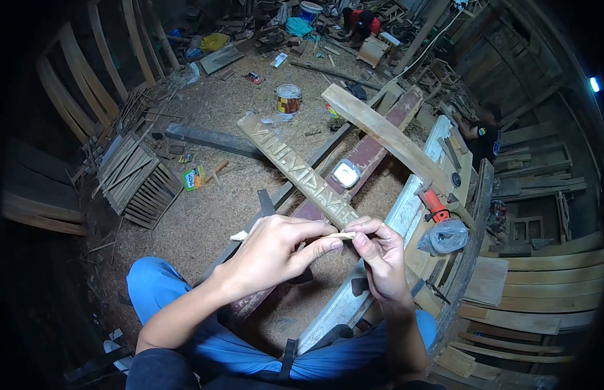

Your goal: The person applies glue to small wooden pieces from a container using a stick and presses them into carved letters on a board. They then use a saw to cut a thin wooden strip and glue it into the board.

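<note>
Together, hands (269, 253) (383, 253) pinching strip (344, 236), near edge of board (296, 172), floor (198, 224) around.

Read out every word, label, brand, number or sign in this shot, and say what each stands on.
No text can be read with certainty.
Metal can: label too blurred.
Green-and-yellow packet: print too small.
Dark shirt: sleeve patch too small.
Carved plank: zigzag relief, no certain letters.

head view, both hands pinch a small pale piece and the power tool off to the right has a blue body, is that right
Not quite: the power tool off to the right has a red body, not blue, as the head view shows. The left hand and right hand do both pinch a small pale piece.
</note>
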Demonstrator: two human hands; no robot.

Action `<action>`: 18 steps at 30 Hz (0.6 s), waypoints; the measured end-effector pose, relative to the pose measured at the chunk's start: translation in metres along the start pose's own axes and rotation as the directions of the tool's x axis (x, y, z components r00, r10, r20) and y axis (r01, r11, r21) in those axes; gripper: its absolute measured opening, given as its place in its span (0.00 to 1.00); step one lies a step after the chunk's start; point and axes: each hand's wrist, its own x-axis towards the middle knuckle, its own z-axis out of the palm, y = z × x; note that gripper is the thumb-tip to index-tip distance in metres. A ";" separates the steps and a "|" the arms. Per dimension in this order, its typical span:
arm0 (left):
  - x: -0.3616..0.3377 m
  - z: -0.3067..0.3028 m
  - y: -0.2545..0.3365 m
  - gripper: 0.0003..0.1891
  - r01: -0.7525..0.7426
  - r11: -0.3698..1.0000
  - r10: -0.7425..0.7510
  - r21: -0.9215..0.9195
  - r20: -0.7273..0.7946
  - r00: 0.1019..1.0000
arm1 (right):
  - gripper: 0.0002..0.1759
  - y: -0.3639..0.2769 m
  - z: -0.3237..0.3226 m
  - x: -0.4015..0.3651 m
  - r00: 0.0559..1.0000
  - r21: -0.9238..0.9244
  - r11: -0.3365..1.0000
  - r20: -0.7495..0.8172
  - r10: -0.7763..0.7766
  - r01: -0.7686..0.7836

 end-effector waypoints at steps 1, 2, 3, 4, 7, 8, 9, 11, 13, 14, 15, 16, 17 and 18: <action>0.000 0.001 -0.001 0.10 -0.070 0.992 0.077 0.106 -0.064 0.995 | 0.09 -0.003 0.004 0.000 1.000 -0.017 1.000 -0.023 0.011 -0.011; 0.000 0.002 -0.002 0.10 -0.068 0.992 0.075 0.104 -0.063 0.995 | 0.09 -0.004 0.006 0.001 0.999 -0.034 0.999 -0.045 0.022 -0.023; 0.001 0.003 -0.004 0.10 -0.105 0.980 0.125 0.170 -0.115 0.985 | 0.09 -0.002 0.006 0.001 0.999 -0.034 0.999 -0.046 0.024 -0.026; 0.001 0.004 -0.005 0.11 -0.136 0.962 0.177 0.237 -0.162 0.971 | 0.07 0.001 0.006 0.001 0.998 0.037 0.997 -0.030 0.062 -0.061; 0.005 0.004 -0.006 0.14 -0.222 0.888 0.309 0.403 -0.164 0.937 | 0.08 0.009 0.002 0.002 0.990 0.234 0.962 0.035 0.135 -0.139; 0.005 0.006 -0.007 0.14 -0.221 0.889 0.307 0.402 -0.164 0.937 | 0.11 0.011 0.002 0.002 0.983 0.354 0.917 0.084 0.165 -0.184; 0.006 0.009 -0.010 0.15 -0.232 0.858 0.341 0.458 -0.169 0.925 | 0.15 0.010 0.002 0.001 0.975 0.315 0.923 0.101 0.199 -0.221; 0.008 0.012 -0.010 0.16 -0.242 0.825 0.375 0.511 -0.173 0.911 | 0.18 0.004 0.009 0.003 0.968 0.226 0.941 0.055 0.246 -0.252; 0.010 0.013 -0.008 0.15 -0.234 0.798 0.376 0.555 -0.157 0.913 | 0.20 0.003 0.014 0.004 0.960 0.148 0.950 -0.015 0.280 -0.275; 0.010 0.014 -0.010 0.15 -0.235 0.799 0.376 0.554 -0.155 0.914 | 0.20 0.004 0.011 0.004 0.960 0.150 0.950 -0.017 0.280 -0.275; 0.010 0.017 -0.015 0.15 -0.234 0.800 0.379 0.553 -0.163 0.911 | 0.18 0.007 0.008 0.003 0.968 0.147 0.957 0.003 0.252 -0.250; 0.011 0.019 -0.017 0.14 -0.233 0.802 0.382 0.551 -0.171 0.908 | 0.17 0.008 0.005 0.003 0.974 0.144 0.964 0.023 0.224 -0.225; 0.011 0.019 -0.017 0.14 -0.233 0.802 0.381 0.549 -0.171 0.909 | 0.17 0.009 0.005 0.003 0.974 0.144 0.964 0.022 0.225 -0.225; 0.011 0.018 -0.017 0.14 -0.231 0.799 0.380 0.555 -0.169 0.909 | 0.17 0.009 0.004 0.003 0.978 0.098 0.974 0.000 0.207 -0.206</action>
